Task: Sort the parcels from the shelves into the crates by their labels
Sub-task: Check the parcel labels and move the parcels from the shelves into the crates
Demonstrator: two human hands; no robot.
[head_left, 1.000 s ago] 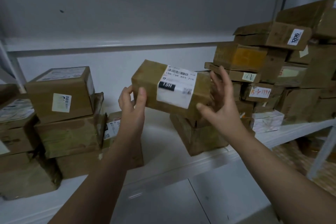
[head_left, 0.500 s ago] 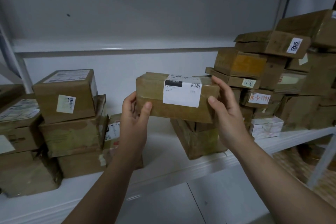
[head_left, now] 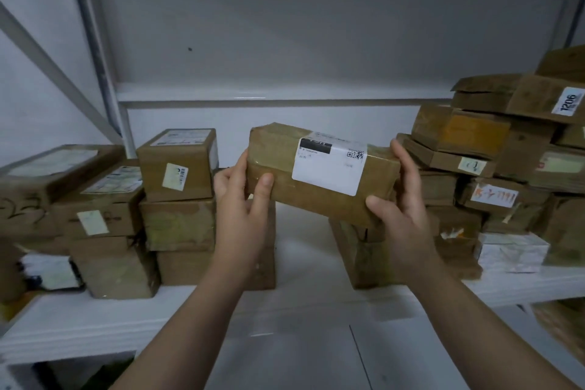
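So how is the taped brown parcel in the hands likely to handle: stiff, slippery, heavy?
The parcel probably stays stiff: its edges look straight. Its glossy tape wrap may be slippery, so the left hand and right hand clamp both ends. Weight seems modest, though uncertain.

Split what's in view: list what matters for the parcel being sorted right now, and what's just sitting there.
In play:
- held parcel, off the shelf
- its white label
- left hand and right hand, one gripping each end

Just sitting there:
- left stacks of boxes
- right pile with the box marked 1206
- white-wrapped parcel
- white shelf
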